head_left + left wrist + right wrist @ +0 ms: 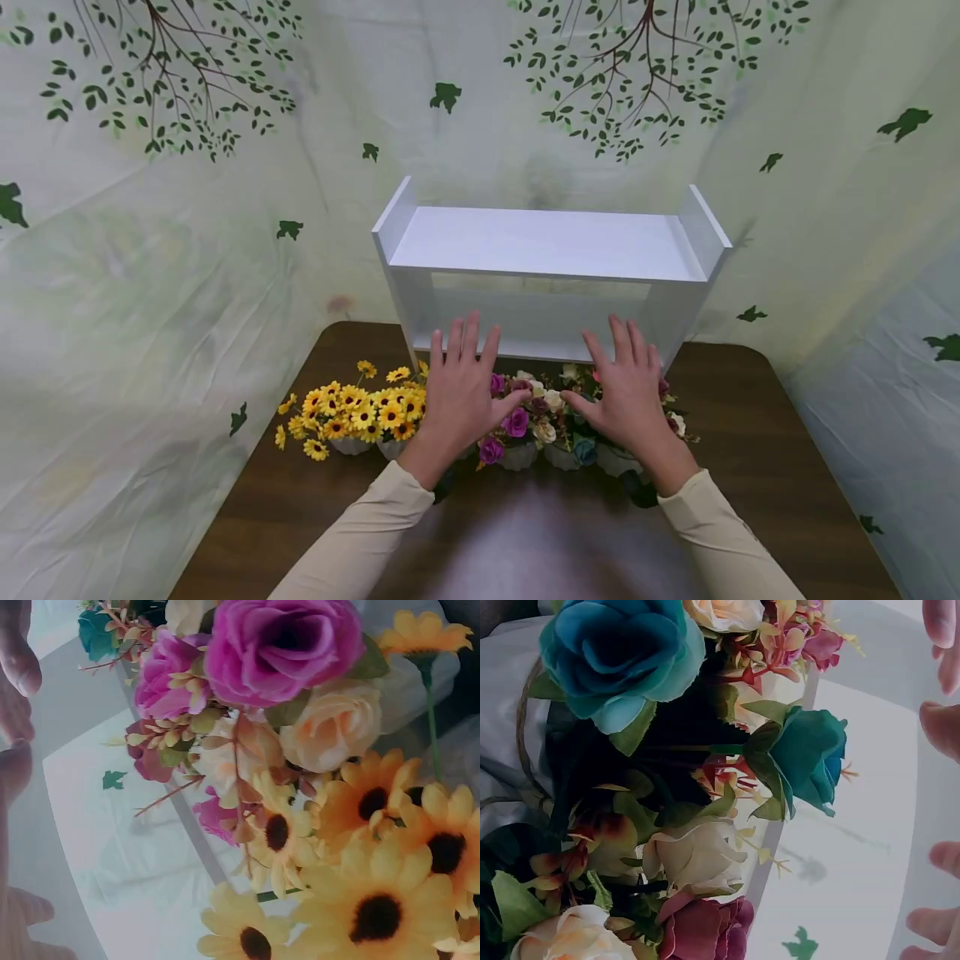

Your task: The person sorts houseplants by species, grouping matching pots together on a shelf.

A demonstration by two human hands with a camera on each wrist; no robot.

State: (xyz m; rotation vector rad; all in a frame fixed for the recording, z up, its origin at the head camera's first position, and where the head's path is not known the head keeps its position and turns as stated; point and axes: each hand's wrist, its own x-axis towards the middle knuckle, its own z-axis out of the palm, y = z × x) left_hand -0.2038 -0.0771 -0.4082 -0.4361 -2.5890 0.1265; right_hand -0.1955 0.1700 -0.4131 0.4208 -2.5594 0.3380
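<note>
The left hand point(459, 400) and right hand point(630, 402) hover wide, fingers spread, gripping nothing; by them, potted yellow blooms point(352, 412) and mixed roses point(516, 422) line up before the white shelf point(540, 242), close together on the table point(757, 467), probably so both hands reach easily

You can read no text, label, brand, number or sign in any of your three views. The shelf point(547, 242), table point(795, 475) and flower pots point(517, 456) show you no legible lettering, and the print you see on the backdrop point(480, 158) is leaves point(446, 96) and branches point(647, 29), without readable words.
</note>
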